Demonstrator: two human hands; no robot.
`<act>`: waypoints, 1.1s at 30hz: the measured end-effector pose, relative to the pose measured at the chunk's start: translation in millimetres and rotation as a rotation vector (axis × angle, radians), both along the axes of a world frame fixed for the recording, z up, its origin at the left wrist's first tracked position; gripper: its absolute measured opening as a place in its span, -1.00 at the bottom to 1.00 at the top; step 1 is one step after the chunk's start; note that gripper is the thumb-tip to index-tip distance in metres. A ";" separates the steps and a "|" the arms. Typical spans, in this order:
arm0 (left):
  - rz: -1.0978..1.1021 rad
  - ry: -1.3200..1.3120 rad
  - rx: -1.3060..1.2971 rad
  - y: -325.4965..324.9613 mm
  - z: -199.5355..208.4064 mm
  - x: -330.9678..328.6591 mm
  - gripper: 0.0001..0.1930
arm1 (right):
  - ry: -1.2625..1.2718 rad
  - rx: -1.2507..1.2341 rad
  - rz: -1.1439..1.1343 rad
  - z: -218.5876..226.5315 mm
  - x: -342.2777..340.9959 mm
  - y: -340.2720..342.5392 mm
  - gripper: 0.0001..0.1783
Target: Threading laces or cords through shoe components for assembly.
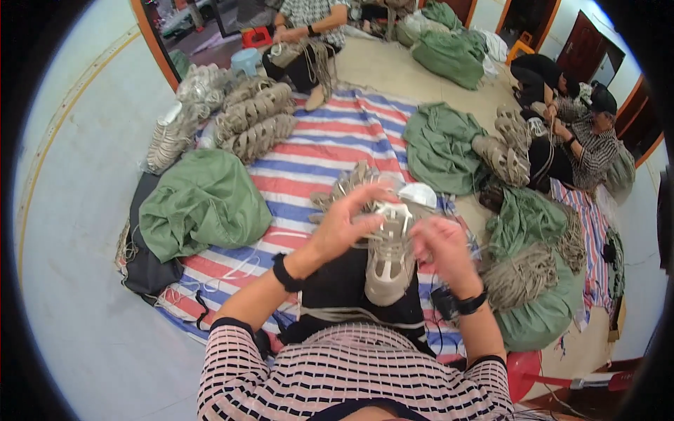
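A red, white and blue striped sheet [295,165] spreads ahead and left of the fingers, its far edge well beyond them. One crumpled green sack [203,203] lies left of the fingers, a second green sack [442,147] ahead-right, with sheet between. One beige shoe [391,270] sits between two hands: the left hand [344,224], thumb and forefinger parted at its upper end; the blurred right hand [446,245], fingers curled just right. Whether either grips, I cannot tell.

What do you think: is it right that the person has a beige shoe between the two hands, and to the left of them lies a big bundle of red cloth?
Not quite: the big bundle of cloth there is green, not red, as the head view shows. The beige shoe is indeed between the left hand and right hand.
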State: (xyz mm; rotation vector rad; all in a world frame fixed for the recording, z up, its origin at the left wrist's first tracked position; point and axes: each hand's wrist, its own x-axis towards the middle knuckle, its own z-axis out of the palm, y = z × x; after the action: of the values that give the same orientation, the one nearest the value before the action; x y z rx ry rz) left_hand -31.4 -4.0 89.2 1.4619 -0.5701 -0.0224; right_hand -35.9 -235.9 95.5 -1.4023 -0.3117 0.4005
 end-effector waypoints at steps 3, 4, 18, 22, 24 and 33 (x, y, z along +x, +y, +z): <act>0.174 0.028 0.222 7.3 -40.7 17.0 -0.40 | -0.236 0.033 -0.298 27.5 7.2 -50.9 -0.74; 0.243 -0.045 0.469 10.4 -62.9 23.4 -0.43 | -0.211 0.136 -0.379 40.5 6.5 -69.0 -0.75; 0.054 0.008 0.691 0.2 -102.0 28.5 -0.75 | -0.359 0.186 -0.603 56.8 19.3 -140.0 -0.67; -0.114 0.348 0.308 -10.0 -44.1 12.9 -0.74 | -0.441 -0.110 -0.356 39.1 45.6 -67.4 -0.62; -0.107 0.394 0.155 -12.6 -7.3 3.1 -0.73 | -0.372 -0.146 -0.199 19.1 46.5 -19.2 -0.63; 0.198 0.116 -0.126 29.9 45.6 10.3 -0.80 | 0.030 0.195 0.269 29.1 30.7 60.2 -0.70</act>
State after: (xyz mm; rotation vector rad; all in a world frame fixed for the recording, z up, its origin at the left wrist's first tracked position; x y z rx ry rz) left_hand -21.2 25.9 134.8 1.3789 -0.3246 0.0824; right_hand -5.2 -175.6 124.6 -1.1657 -0.5043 0.5947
